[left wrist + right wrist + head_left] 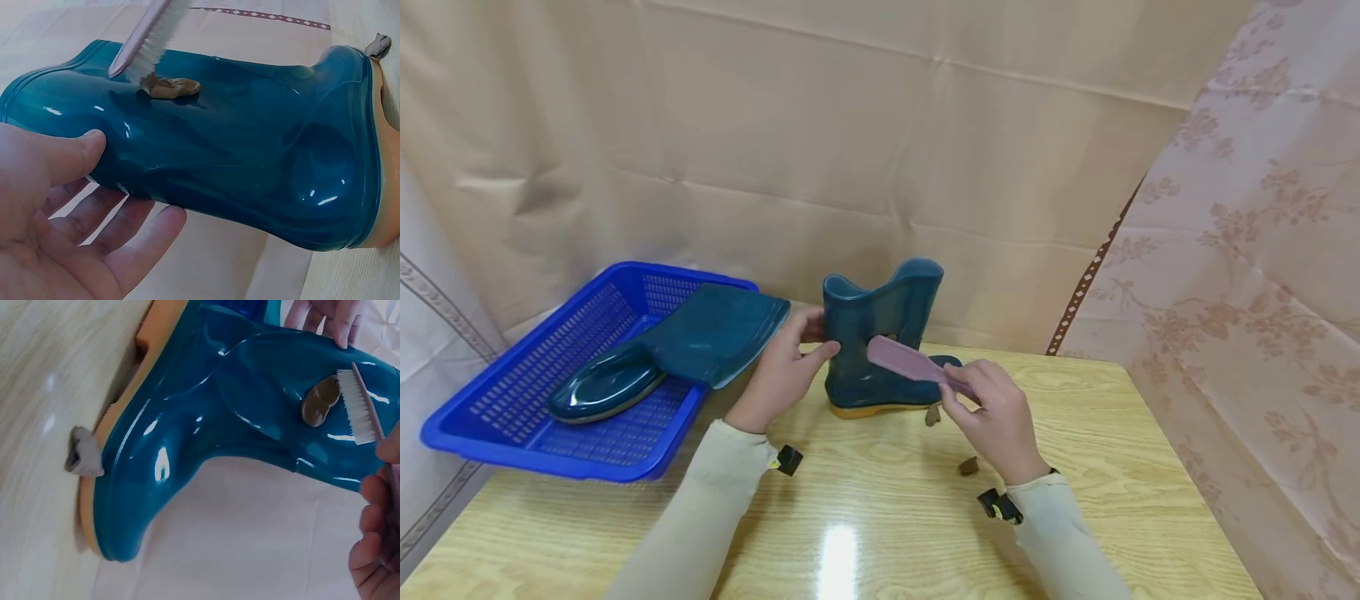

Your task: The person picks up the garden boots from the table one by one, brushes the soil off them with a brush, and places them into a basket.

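Note:
A dark green rubber boot (853, 371) stands upright on the table, toe to the right. My left hand (785, 367) holds the back of its shaft, thumb on the near side and fingers round behind. In my right hand (1000, 417) is the handle of a pinkish brush (906, 360) with white bristles (356, 406). The bristles are at the shaft's near side, against the edge of a brown mud-like lump (175, 87) stuck there. Another greyish-brown lump (84, 453) lies by the sole.
On the left, a blue plastic basket (550, 465) holds a second green boot (722, 329) lying with its shaft over the rim. A small brown piece (968, 466) lies on the wooden table (880, 500) near my right wrist. Beige cloth (775, 167) hangs behind.

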Demonstrator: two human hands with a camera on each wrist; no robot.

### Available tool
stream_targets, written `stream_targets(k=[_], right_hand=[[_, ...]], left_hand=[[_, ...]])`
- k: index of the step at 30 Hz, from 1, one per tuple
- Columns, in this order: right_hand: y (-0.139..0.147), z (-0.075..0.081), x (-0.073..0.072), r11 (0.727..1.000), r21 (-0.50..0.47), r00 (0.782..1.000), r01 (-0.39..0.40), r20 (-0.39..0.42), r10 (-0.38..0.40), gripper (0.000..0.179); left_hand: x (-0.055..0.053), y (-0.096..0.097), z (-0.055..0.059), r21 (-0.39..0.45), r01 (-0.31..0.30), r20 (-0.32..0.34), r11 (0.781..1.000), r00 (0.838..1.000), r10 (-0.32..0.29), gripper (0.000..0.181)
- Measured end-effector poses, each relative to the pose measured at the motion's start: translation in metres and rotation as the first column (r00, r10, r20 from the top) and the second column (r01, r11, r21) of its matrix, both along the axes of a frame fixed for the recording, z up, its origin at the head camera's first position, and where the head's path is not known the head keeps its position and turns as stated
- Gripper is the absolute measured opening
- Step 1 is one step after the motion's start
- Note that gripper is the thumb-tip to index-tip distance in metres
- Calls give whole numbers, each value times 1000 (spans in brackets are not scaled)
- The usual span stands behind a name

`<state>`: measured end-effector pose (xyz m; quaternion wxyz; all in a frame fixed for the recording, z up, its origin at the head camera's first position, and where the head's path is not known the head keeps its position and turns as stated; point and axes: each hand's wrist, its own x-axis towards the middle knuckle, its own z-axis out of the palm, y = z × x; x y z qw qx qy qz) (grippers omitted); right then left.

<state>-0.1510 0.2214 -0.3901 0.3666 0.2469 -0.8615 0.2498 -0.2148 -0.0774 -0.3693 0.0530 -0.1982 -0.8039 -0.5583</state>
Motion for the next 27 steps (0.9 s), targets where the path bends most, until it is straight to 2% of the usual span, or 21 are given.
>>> stream_targets(k=[5, 11, 21, 27], right_hand=[[-11, 6, -2, 995, -40, 994, -94, -52, 92, 25], [-21, 10, -3, 989, -41, 990, -140, -28, 139, 31], [-8, 1, -3, 998, 54, 999, -38, -21, 39, 29], [1, -3, 0, 998, 63, 1000, -13, 6, 13, 32]], left_hand=[[0, 0, 0, 3, 8, -9, 1000, 1000, -8, 44], [1, -1, 0, 2, -1, 9, 1000, 1000, 1, 45], [-1, -1, 0, 5, -8, 25, 1000, 1000, 8, 47], [-2, -1, -2, 11, -6, 20, 1000, 1000, 6, 46]])
